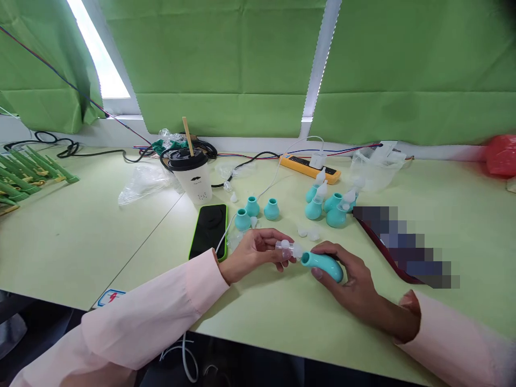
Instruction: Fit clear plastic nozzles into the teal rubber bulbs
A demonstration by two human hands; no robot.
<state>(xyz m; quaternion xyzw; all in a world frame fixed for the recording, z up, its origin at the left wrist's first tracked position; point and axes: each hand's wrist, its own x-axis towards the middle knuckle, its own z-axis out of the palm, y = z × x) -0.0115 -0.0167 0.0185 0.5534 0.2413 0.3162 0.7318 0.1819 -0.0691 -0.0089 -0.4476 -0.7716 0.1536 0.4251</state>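
My right hand (pixel 355 274) grips a glossy teal squeeze bulb (pixel 327 267), tilted on its side with its open neck toward the left. Between the fingers of my left hand (pixel 262 250) is a clear plastic nozzle (pixel 285 247), its narrower whitish end close to the bulb's mouth. Whether nozzle and neck touch is hard to tell. Beyond my left hand stand open-necked teal bulbs (pixel 272 209). Farther right are more teal bulbs (pixel 313 208), some with clear pointed nozzles (pixel 321 191) in their necks. Small clear pieces (pixel 309 233) lie just past my hands.
A phone (pixel 208 228) with a green case and white cable lies left of my hands, before a lidded paper cup (pixel 192 177) with a straw. An orange power strip (pixel 309 167), a clear plastic tub (pixel 375 169) and a dark red-edged, blurred item (pixel 387 247) occupy the back and right.
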